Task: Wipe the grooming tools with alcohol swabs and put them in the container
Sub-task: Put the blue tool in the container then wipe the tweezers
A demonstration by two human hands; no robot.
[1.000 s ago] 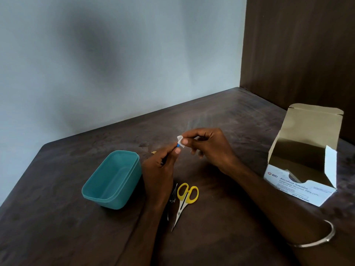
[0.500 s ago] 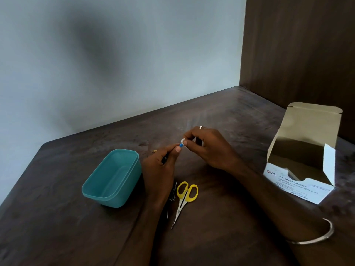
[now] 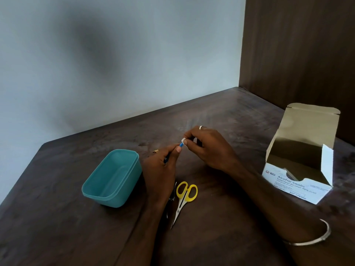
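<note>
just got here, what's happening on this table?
A person is wiping a small blue-tipped tool: the left hand holds it while the right hand pinches a white swab around its tip. Yellow-handled scissors and another metal tool lie on the table, not yet in the teal container, which looks empty. The alcohol swab box stands open at right.

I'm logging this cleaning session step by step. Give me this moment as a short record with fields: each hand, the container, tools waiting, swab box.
left hand: grips a blue-tipped tool
right hand: pinches a white swab on the tool's tip
container: teal, open, nothing visible inside
tools waiting: yellow-handled scissors and a metal tool partly hidden by the left wrist, both on the table
swab box: open, at right
</note>
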